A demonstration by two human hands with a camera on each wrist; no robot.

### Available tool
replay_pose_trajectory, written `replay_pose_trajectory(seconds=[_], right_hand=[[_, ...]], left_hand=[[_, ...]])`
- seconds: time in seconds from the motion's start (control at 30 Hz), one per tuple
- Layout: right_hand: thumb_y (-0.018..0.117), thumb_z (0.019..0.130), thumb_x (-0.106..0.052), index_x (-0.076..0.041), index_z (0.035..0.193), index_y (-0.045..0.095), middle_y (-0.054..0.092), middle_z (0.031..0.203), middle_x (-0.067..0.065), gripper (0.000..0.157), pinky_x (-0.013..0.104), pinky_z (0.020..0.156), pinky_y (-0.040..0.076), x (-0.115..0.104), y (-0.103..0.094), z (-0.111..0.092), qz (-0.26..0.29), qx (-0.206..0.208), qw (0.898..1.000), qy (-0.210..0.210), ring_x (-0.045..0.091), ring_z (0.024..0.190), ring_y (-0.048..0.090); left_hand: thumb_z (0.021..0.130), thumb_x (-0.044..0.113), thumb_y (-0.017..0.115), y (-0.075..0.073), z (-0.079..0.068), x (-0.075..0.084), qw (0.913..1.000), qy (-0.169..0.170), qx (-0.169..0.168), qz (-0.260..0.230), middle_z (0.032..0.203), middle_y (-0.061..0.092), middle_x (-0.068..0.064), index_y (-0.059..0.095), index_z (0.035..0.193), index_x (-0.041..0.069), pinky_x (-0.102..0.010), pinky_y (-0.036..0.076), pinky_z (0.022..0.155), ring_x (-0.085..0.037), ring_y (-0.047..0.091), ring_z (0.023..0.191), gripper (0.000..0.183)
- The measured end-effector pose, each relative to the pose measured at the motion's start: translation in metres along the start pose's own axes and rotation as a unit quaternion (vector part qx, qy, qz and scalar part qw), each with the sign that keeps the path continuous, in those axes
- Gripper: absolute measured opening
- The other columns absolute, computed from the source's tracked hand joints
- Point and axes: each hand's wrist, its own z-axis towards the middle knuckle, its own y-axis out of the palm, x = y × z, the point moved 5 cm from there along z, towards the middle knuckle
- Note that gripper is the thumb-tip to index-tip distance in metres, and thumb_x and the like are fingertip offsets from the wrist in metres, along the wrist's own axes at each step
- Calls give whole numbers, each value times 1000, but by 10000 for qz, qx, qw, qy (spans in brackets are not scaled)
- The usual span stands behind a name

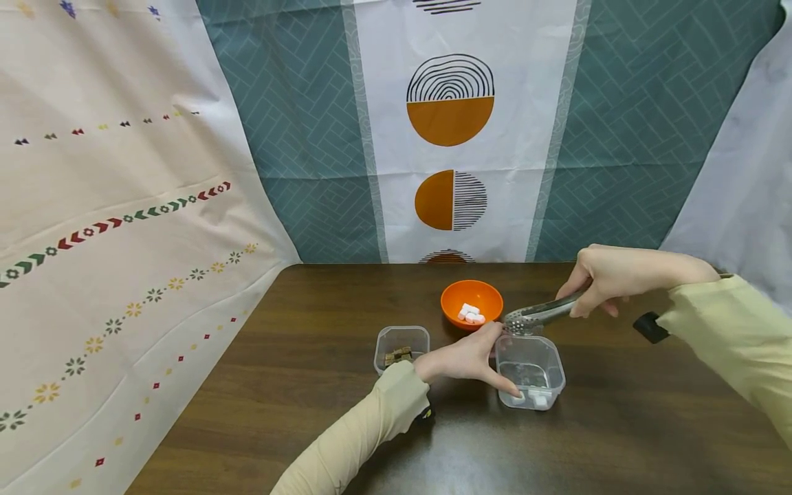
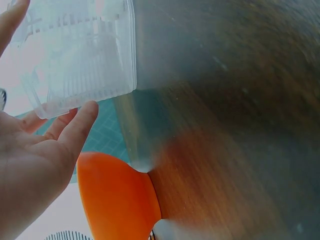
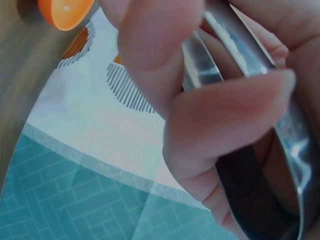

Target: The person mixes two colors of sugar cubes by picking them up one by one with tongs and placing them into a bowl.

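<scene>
My left hand (image 1: 467, 357) holds a clear square plastic container (image 1: 532, 364) by its left side, with the thumb at the near side and the fingers at the far side. A few white pieces (image 1: 540, 400) lie near its front wall. In my right hand (image 1: 609, 275) is a pair of metal tongs (image 1: 544, 315), whose arms show close up between the fingers (image 3: 225, 115) in the right wrist view. The perforated tong heads are over the container's back edge, beside the orange bowl (image 1: 454, 294). Small pinkish-white pieces (image 1: 471, 315) sit in that bowl.
A second clear container (image 1: 402, 335) with brown pieces (image 1: 398, 356) stands to the left, partly behind my left wrist. Everything rests on a dark wooden table (image 1: 309, 357). Patterned cloths (image 1: 297, 137) hang behind and along the left side.
</scene>
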Motion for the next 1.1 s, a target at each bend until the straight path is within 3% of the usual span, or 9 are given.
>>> replay_pose_trajectory(seconds=[0.23, 0.47, 0.83, 1.1], right_hand=[[73, 75, -27, -7, 102, 69, 58, 53, -2, 33, 24, 35, 35, 0, -12, 12, -151, 84, 9998, 121, 16, 38, 51], [71, 77, -18, -10, 93, 72, 59, 54, 1, 18, 23, 37, 33, 9, -15, 37, -40, 184, 9996, 222, 18, 40, 51], [67, 80, -11, 5, 101, 66, 62, 61, -1, 26, 21, 35, 31, 27, 2, 69, 39, 270, 9996, -42, 13, 37, 50], [69, 80, -10, 2, 99, 68, 62, 61, -2, 23, 23, 37, 36, 32, 13, 84, -144, 272, 9994, 169, 16, 40, 53]], left_hand=[[67, 26, 81, 1, 0, -1, 9999, 8, 44, -129, 118, 36, 2, 33, 129, 6, -16, 36, 82, -8, 40, 103, 80], [69, 25, 80, 2, -1, -1, 9998, -23, -54, -179, 117, 37, 2, 33, 128, 7, -17, 37, 81, -9, 41, 101, 78], [69, 27, 80, 1, 0, 0, 9999, 1, -60, -93, 115, 37, 3, 33, 128, 8, -17, 37, 79, -9, 41, 98, 77], [70, 25, 79, 1, 0, -2, 9998, -18, -98, -186, 117, 36, 3, 32, 129, 8, -18, 37, 79, -9, 41, 99, 77]])
